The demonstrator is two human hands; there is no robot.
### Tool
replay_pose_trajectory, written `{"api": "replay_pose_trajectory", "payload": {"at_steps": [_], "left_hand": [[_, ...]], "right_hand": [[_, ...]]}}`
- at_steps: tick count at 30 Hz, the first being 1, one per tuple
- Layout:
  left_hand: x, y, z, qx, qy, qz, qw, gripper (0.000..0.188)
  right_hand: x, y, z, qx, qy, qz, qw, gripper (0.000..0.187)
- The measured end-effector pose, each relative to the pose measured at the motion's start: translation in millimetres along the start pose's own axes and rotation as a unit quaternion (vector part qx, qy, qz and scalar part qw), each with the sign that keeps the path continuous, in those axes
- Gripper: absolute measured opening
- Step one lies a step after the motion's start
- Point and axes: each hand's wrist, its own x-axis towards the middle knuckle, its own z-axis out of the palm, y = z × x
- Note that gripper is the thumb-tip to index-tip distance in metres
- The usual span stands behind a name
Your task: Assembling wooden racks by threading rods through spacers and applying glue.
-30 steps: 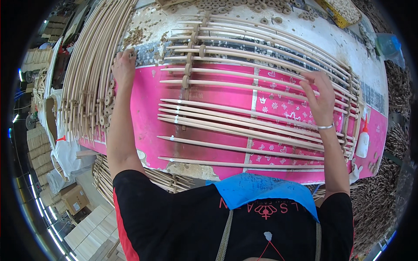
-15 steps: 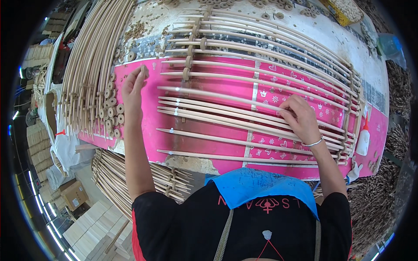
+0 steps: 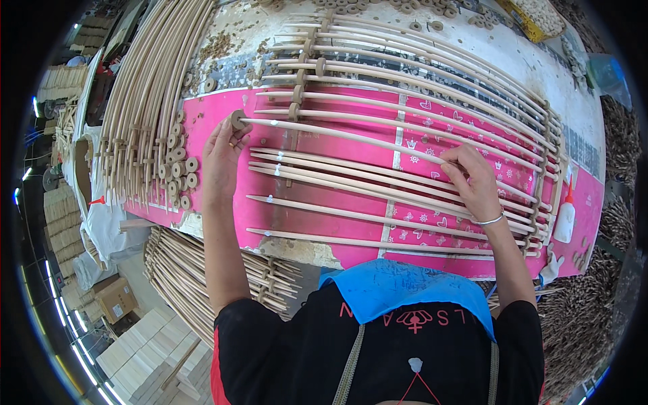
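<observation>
My left hand [image 3: 223, 150] pinches a brown wooden ring [image 3: 237, 120] at the pointed left end of a thin wooden rod [image 3: 351, 139]. The rod's tip meets the ring; whether it has passed into the hole I cannot tell. My right hand [image 3: 472, 181] grips that rod between thumb and fingers, right of its middle. Below it lie several pale rods [image 3: 337, 219] with white dabs near their pointed tips. Farther back, other rods carry rings [image 3: 295, 111] near their left ends.
Loose wooden rings [image 3: 178, 169] lie in a heap left of my left arm, beside a bundle of ringed rods [image 3: 145, 101]. A white squeeze bottle with a red tip [image 3: 565, 219] stands at the right. More rods [image 3: 196, 277] are stacked below the table edge.
My left hand has turned and moved slightly right, bringing the ring to the rod's tip. The rod's left end has lifted away from the rods below; my right hand still grips it.
</observation>
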Motion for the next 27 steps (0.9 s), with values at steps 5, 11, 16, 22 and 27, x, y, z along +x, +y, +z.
{"api": "replay_pose_trajectory", "payload": {"at_steps": [5,11,16,22,27], "left_hand": [[-6,0,16,0.055,-0.011,0.004,0.998,0.04],[-21,8,55,0.128,0.008,0.062,0.99,0.074],[-30,7,62,0.137,0.013,0.083,0.987,0.081],[-29,-1,74,0.193,0.002,0.092,0.977,0.078],[-45,6,49,0.252,-0.01,0.093,0.963,0.07]], "right_hand": [[5,-4,1,-0.007,-0.004,-0.009,1.0,0.013],[14,-16,5,0.016,0.037,-0.019,0.999,0.012],[15,-15,1,-0.084,0.016,-0.037,0.996,0.016],[9,-9,1,-0.036,0.031,0.002,0.999,0.023],[15,5,22,-0.04,0.027,-0.041,0.998,0.019]]}}
